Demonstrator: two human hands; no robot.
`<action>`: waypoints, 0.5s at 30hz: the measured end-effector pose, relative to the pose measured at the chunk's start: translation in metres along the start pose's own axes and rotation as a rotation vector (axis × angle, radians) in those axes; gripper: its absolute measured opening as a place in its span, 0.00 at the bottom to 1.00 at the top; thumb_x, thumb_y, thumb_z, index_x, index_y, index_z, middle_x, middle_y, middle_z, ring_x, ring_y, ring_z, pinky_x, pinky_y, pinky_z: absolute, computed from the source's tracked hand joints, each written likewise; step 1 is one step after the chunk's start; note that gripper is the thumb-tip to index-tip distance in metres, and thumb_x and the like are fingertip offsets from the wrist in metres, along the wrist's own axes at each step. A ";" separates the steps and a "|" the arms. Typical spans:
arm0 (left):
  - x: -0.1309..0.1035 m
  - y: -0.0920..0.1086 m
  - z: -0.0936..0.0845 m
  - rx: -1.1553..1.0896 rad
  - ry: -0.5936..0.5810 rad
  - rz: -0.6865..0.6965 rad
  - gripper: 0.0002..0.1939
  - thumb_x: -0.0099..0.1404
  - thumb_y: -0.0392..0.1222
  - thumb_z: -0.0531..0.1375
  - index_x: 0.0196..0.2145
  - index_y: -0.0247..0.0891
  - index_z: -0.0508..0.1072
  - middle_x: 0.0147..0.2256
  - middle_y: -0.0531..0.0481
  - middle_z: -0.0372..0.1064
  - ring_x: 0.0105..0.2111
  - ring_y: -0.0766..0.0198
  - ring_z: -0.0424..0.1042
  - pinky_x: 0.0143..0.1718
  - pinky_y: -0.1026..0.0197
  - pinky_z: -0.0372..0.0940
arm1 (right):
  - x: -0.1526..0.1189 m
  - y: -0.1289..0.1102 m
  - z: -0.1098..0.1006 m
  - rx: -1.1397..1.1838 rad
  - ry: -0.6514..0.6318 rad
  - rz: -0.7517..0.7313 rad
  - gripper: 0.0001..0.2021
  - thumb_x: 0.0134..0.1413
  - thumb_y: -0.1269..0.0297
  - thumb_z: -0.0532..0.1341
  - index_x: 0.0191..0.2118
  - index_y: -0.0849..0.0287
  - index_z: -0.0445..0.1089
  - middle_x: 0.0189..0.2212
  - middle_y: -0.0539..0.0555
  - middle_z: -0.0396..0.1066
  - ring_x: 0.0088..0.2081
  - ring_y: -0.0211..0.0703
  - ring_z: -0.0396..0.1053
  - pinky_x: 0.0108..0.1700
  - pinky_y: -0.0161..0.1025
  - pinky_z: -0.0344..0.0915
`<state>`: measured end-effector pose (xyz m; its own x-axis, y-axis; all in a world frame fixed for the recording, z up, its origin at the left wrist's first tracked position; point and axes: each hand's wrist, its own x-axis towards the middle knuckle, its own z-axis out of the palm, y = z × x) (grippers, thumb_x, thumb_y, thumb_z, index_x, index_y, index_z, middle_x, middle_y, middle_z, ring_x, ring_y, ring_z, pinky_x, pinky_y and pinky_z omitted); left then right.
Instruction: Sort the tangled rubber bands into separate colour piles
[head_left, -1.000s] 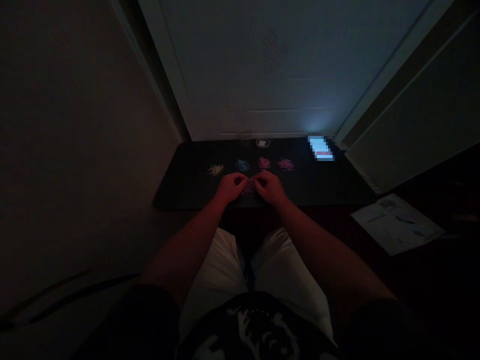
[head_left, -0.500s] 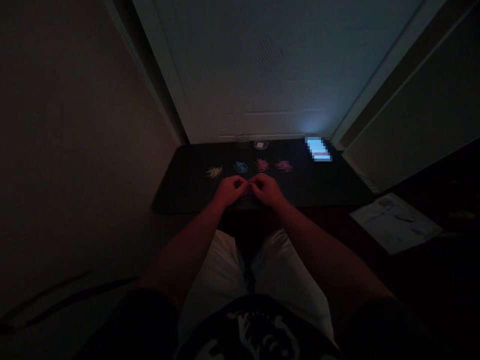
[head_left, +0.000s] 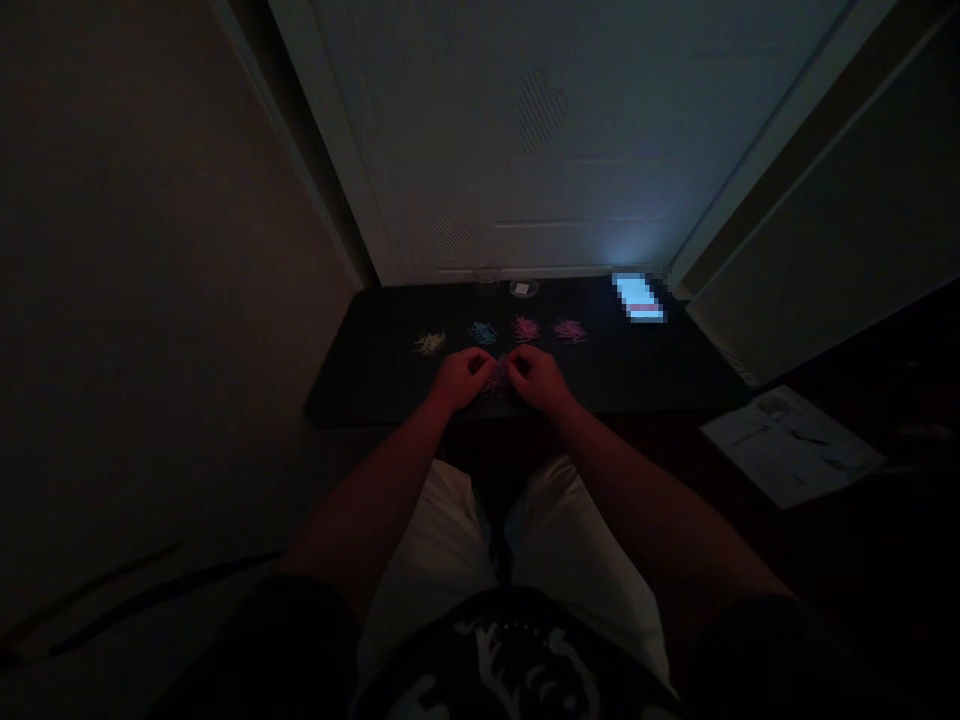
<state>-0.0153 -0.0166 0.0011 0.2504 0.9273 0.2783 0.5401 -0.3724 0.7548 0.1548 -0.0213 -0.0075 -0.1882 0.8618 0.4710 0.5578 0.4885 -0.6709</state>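
On a dark low table (head_left: 645, 375) lie small heaps of thin, short sticks or strands. A purple heap (head_left: 496, 383) sits near the front edge, between my two hands. My left hand (head_left: 461, 380) is closed in a pinch at its left side. My right hand (head_left: 536, 375) pinches likewise at its right side. Whatever the fingertips hold is too small and dark to make out. Behind the hands, in a row, are a pale yellow heap (head_left: 430, 343), a blue heap (head_left: 482, 333), a pink heap (head_left: 526, 328) and a pinkish-purple heap (head_left: 569, 331).
A lit phone (head_left: 638, 297) stands at the table's back right. A clear round container (head_left: 487, 277) and a small round lid-like piece with a white label (head_left: 523, 289) are by the white door (head_left: 600, 120). A pale printed sheet (head_left: 791, 447) lies at the right.
My hands have drawn slightly apart, so more of the purple heap shows between them. The heaps behind look the same.
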 end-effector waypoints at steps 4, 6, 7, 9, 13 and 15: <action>-0.001 -0.001 0.001 -0.047 -0.007 0.049 0.12 0.57 0.41 0.59 0.40 0.36 0.72 0.35 0.50 0.73 0.31 0.67 0.69 0.34 0.64 0.65 | 0.000 0.001 0.001 -0.005 0.002 -0.017 0.04 0.49 0.68 0.56 0.29 0.60 0.67 0.26 0.52 0.67 0.28 0.39 0.63 0.32 0.35 0.58; -0.001 -0.002 0.001 -0.028 -0.007 0.067 0.12 0.57 0.41 0.60 0.40 0.37 0.72 0.35 0.50 0.73 0.31 0.67 0.69 0.35 0.64 0.65 | 0.000 0.001 0.001 -0.010 -0.005 -0.037 0.04 0.49 0.68 0.56 0.29 0.60 0.68 0.26 0.52 0.67 0.29 0.39 0.63 0.32 0.35 0.59; 0.000 -0.002 0.001 -0.008 0.000 0.072 0.11 0.57 0.42 0.60 0.38 0.37 0.73 0.34 0.50 0.72 0.31 0.67 0.69 0.35 0.63 0.65 | 0.000 0.001 0.001 -0.015 -0.007 -0.047 0.04 0.49 0.68 0.56 0.29 0.60 0.68 0.26 0.52 0.67 0.29 0.39 0.63 0.33 0.36 0.59; 0.001 -0.002 0.000 0.037 0.013 0.085 0.08 0.58 0.42 0.60 0.34 0.36 0.74 0.33 0.50 0.71 0.32 0.66 0.68 0.35 0.63 0.64 | 0.000 0.001 0.001 -0.029 -0.007 -0.060 0.04 0.49 0.68 0.56 0.29 0.60 0.68 0.26 0.52 0.68 0.29 0.39 0.64 0.33 0.36 0.59; 0.002 -0.004 -0.001 0.072 0.021 0.119 0.07 0.59 0.42 0.59 0.31 0.36 0.74 0.32 0.50 0.70 0.33 0.66 0.68 0.36 0.63 0.64 | 0.000 0.000 0.000 -0.053 -0.013 -0.066 0.04 0.50 0.68 0.56 0.28 0.59 0.67 0.26 0.52 0.67 0.29 0.40 0.63 0.33 0.36 0.58; 0.002 -0.004 -0.001 0.074 0.034 0.121 0.07 0.59 0.41 0.58 0.31 0.36 0.73 0.32 0.50 0.69 0.33 0.66 0.68 0.36 0.63 0.63 | 0.000 0.000 0.000 -0.051 -0.005 -0.059 0.04 0.50 0.68 0.56 0.29 0.59 0.67 0.26 0.52 0.67 0.29 0.39 0.63 0.33 0.36 0.58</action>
<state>-0.0175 -0.0132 -0.0012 0.2908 0.8757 0.3854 0.5657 -0.4823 0.6689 0.1546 -0.0215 -0.0075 -0.2261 0.8325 0.5058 0.5859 0.5311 -0.6121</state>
